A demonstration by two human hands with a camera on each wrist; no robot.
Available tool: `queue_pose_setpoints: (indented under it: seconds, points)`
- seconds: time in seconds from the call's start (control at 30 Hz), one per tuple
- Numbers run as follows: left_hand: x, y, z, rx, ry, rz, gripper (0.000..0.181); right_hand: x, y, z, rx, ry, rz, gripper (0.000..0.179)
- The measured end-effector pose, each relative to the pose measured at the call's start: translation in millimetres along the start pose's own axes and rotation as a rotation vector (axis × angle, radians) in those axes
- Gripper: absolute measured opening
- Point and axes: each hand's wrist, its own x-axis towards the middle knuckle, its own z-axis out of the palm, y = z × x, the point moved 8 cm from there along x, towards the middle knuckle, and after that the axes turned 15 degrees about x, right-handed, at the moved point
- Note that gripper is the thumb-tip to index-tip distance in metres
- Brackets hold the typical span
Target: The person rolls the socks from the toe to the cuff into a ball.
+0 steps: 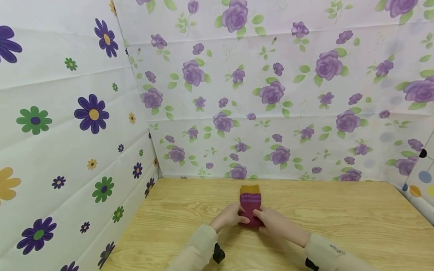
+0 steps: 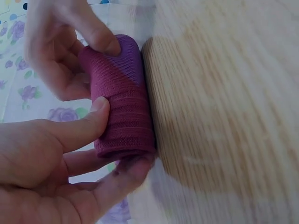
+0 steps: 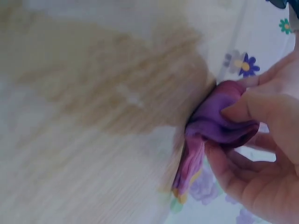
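A maroon knitted sock (image 1: 251,205) with purple stripes and a mustard end lies on the wooden table, its mustard end pointing away from me. Its near part is folded over into a thick roll, and a purple patch shows on the sock (image 2: 124,65) in the left wrist view. My left hand (image 1: 231,216) pinches the roll's left side, thumb on top and fingers beneath. On the other side my right hand (image 1: 274,223) grips the roll, its thumb pressing the purple part of the sock (image 3: 219,109) in the right wrist view.
The light wood table (image 1: 190,203) reaches back to a cloth wall (image 1: 257,143) with purple roses. Another cloth wall (image 1: 68,150) with daisies stands along the left side, and a dotted cloth (image 1: 424,175) hangs at the right edge.
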Motion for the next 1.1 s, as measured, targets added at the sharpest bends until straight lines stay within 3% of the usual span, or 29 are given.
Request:
queue_pose_setpoints:
  seconds: [0.13,0.27,0.43,0.67,0.87,1.1]
  points:
    - [-0.1,3.1,-1.7,0.016,0.013,0.018,0.021,4.2,9,-1,0.074,-0.024,-0.036,0.026]
    - [2.1,5.2,-4.3,0.036,0.036,0.031,0.026,6.0,15,-2,0.152,-0.041,-0.026,0.023]
    - [3.2,4.9,-7.0,0.04,0.059,0.03,0.016,7.4,24,-1,0.208,-0.077,0.017,0.023]
    - [5.7,8.7,-6.6,0.073,0.123,0.091,0.022,8.3,34,-1,0.244,-0.125,0.04,0.025]
    - [5.7,8.9,-6.0,0.063,0.176,0.089,0.011,9.7,38,0,0.272,-0.14,0.052,0.021]
    - [6.3,11.0,-5.1,0.089,0.168,0.089,0.009,8.9,40,0,0.286,-0.123,0.107,0.025]
